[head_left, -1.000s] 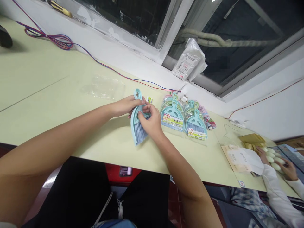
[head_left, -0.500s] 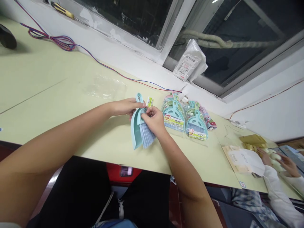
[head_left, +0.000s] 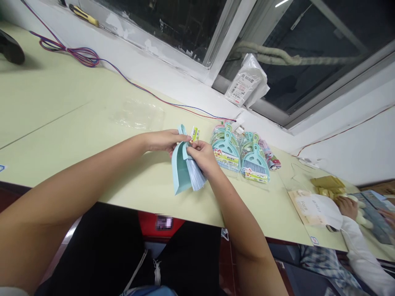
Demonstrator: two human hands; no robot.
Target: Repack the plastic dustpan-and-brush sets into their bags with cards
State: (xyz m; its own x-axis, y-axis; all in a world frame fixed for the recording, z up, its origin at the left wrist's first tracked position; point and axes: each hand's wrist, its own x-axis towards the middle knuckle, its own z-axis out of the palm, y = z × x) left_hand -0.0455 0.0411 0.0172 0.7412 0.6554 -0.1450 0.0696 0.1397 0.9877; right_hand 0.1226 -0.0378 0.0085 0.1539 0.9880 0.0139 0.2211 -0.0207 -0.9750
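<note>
Left hand (head_left: 168, 139) grips the dustpan (head_left: 180, 172) near its handle (head_left: 182, 129); right hand (head_left: 204, 154) pinches the brush (head_left: 196, 175), tilted off the dustpan; both pieces are over the table (head_left: 148, 189) near its front edge; parting them seems the step; the next move would need a steady left grip.

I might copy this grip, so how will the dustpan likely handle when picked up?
The dustpan looks thin-walled, so probably light. Its curved body shows no sag in the left hand, suggesting stiffness. Its smooth surface may be slippery.
</note>
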